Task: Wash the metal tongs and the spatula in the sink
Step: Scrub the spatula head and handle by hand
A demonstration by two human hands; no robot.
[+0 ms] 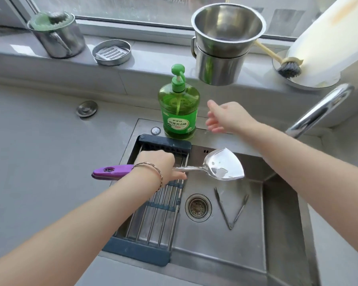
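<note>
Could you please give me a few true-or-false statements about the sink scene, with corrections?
1. The left hand holds the purple-handled metal spatula over the steel sink. True.
2. The metal tongs lie shut on the roll-up drying rack. False: they lie spread open on the sink floor.
3. The right hand is open beside the green dish soap bottle. True.
4. Water runs from the chrome faucet. False: none is visible.

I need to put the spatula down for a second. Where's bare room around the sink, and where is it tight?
Free: the grey counter left of the drying rack, bare apart from a round cap; also the basin floor in front of the drain and tongs. Crowded: the windowsill, and behind the basin, where the right hand reaches beside the soap bottle.
</note>
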